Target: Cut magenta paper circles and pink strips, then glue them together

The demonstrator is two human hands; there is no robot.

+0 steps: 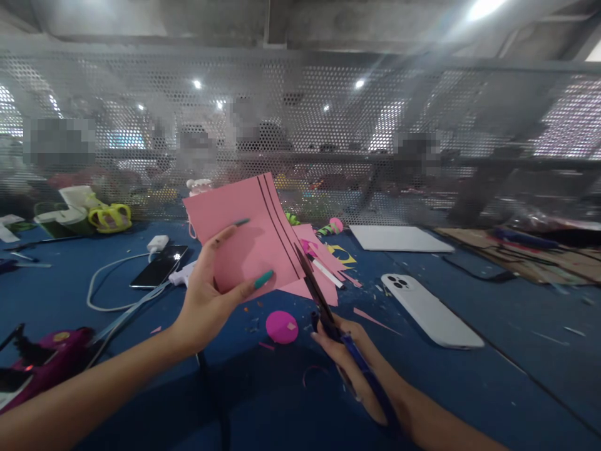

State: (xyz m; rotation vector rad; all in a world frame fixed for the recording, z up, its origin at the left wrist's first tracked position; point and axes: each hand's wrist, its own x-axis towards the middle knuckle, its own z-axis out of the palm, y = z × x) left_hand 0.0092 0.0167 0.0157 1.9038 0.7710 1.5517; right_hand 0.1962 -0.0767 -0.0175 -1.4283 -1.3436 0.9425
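My left hand [206, 300] grips a pink sheet of paper [239, 238], thumb in front and fingers partly behind it. Two dark lines run down near the sheet's right edge. In my right hand [361, 357] is a pair of scissors [357, 360] with dark blades and blue handles. The blades point up and meet the sheet's lower right corner; whether they have cut into it I cannot tell. Beneath the hands, a magenta disc [282, 326] lies on the blue table [263, 401]. More pink paper [328, 289] lies behind the scissors, with a pen [327, 273] on it.
To the right lie a white phone [432, 310], a white sheet [399, 238] and cardboard [554, 257]. A black phone [159, 266], cables and a purple device [51, 357] are on the left. Yellow tape rolls [111, 217] stand farther back. A perforated metal screen [300, 125] borders the table.
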